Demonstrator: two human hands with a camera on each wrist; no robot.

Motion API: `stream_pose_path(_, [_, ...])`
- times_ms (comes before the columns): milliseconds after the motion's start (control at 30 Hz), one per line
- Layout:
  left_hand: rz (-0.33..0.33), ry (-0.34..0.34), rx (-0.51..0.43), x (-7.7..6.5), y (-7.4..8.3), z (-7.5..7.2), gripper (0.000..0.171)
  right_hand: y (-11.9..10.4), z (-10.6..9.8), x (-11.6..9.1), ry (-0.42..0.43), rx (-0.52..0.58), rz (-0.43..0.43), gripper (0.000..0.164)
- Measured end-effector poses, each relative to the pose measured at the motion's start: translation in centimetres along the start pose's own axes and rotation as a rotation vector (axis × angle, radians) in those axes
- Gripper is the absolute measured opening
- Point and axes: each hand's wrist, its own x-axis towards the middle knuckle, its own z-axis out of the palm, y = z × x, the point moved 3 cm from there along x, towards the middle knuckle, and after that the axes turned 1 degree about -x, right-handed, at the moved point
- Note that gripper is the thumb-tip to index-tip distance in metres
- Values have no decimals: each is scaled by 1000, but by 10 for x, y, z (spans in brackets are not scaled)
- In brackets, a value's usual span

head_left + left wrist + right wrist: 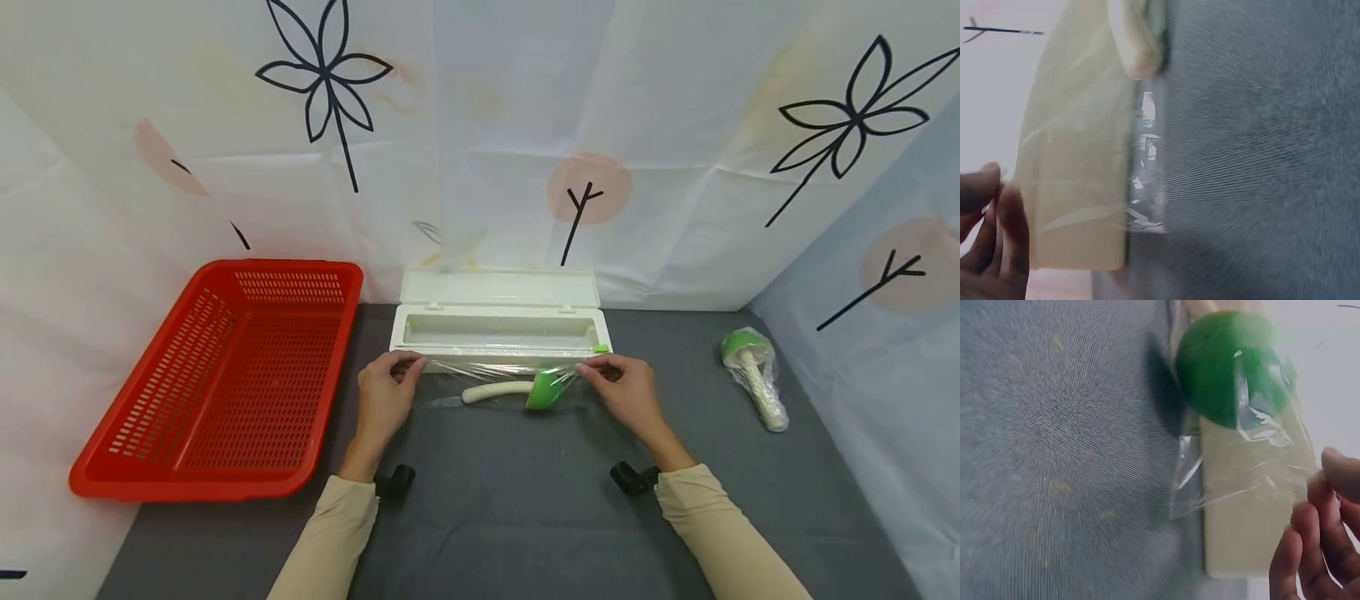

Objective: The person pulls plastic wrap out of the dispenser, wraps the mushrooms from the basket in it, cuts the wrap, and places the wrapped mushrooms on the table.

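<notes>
A sheet of clear plastic wrap (491, 367) is stretched between both hands in front of the white wrap dispenser (501, 362). My left hand (388, 396) pinches its left corner between thumb and fingertips; my right hand (624, 393) pinches the right one. Under the film lies a ladle-like utensil with a cream handle (497, 390) pointing left and a rounded green head (546, 390) at the right. In the right wrist view the film (1254, 434) drapes over the green dome (1225, 365). The left wrist view shows the handle's end (1138, 53) beside the creased film edge (1146, 150).
The dispenser's lid (501, 287) stands raised at the back, against the patterned cloth. At the left sits a red perforated basket (322, 400). A second green-headed utensil (756, 379), wrapped in clear film, lies on the dark tabletop (517, 517) at the right.
</notes>
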Motion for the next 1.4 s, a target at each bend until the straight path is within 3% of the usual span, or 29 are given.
stream_pose_path(267, [-55,151,90,1,-5,12,9,0,16,2,133,-29,60,17])
stream_pose_path(400, [-110,182,81,-2,-9,15,11,-6,23,-3,182,-47,69,18])
stream_pose_path(567, [-213,210,37,-7,-16,16,26,-9,28,-6,229,-34,136,18])
stream_pose_path(700, [-311,186,-12,-7,-21,18,32,-8,31,-7,233,17,228,19])
stream_pose_path(967, [-421,118,-326,-7,-22,24,28,0,37,-9,222,311,423,31])
stream_pose_path(1033, [-431,118,-333,-7,-21,24,28,1,36,-8,205,340,462,35])
stream_pose_path(1233, [-448,99,-237,-8,-21,24,24,4,31,-6,103,314,501,35])
stream_pose_path(1400, [-484,66,-295,-8,-22,26,21,5,29,-4,16,263,496,33])
